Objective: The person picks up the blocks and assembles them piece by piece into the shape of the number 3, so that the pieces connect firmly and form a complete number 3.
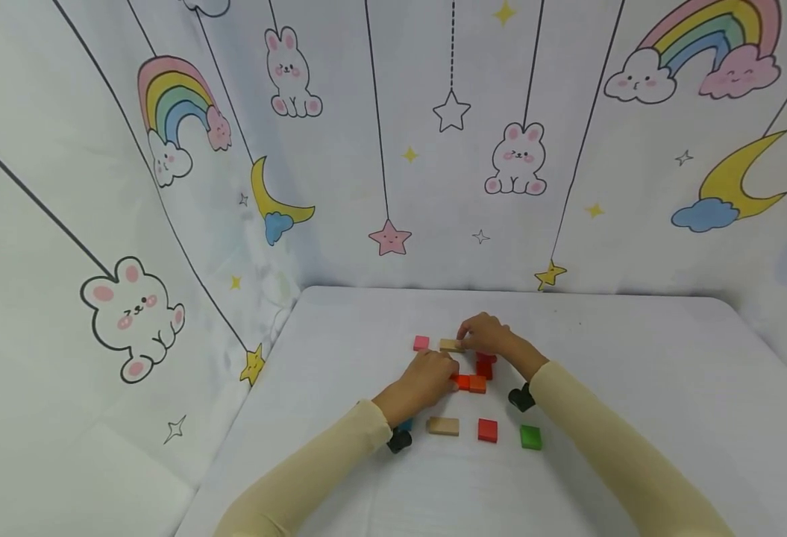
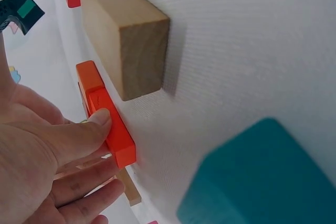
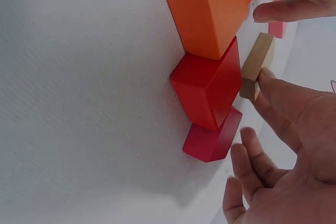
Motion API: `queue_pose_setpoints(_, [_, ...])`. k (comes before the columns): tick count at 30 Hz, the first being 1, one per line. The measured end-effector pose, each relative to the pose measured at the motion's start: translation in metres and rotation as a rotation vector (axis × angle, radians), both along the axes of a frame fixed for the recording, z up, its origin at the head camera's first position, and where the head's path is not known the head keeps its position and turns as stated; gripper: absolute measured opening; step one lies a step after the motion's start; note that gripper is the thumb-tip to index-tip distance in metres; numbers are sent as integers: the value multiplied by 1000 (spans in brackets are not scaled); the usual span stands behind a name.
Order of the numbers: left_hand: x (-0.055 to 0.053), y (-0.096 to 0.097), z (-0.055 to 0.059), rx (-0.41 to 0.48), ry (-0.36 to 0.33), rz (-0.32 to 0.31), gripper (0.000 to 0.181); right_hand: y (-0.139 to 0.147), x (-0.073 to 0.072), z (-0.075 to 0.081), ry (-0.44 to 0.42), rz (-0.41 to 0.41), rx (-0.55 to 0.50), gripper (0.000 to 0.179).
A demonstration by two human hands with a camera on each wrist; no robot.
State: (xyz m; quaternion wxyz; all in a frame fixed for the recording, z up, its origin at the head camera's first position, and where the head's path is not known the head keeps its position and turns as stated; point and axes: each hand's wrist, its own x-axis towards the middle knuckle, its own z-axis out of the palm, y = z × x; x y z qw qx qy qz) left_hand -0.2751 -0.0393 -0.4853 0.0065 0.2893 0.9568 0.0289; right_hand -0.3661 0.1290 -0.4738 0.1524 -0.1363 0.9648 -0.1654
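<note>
On the white table, my left hand (image 1: pixel 425 382) pinches an orange-red block (image 2: pixel 123 145) between thumb and fingers. An orange block (image 1: pixel 477 384) touches that block's end. From there a red block (image 3: pixel 202 87) and a crimson block (image 3: pixel 210 142) carry on the bent line toward the back. Farther back, my right hand (image 1: pixel 488 333) holds one end of a flat wooden block (image 3: pixel 256 59) between thumb and index finger, its other fingers loosely bent near the crimson block. To the left of the wooden block lies a pink block (image 1: pixel 421 343).
Nearer the front, a second wooden block (image 1: pixel 443 426), a red square block (image 1: pixel 488 430) and a green block (image 1: pixel 530 437) stand spaced in a row. A blue block (image 2: pixel 262 182) sits partly hidden by the left wrist. A patterned cloth (image 1: pixel 339 186) hangs behind the table.
</note>
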Motion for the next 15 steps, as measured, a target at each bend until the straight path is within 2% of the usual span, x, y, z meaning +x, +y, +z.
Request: queue_pose_setpoints(15, [5,1,5,-22,3,8,21,4,0,3,2,27,-52,23])
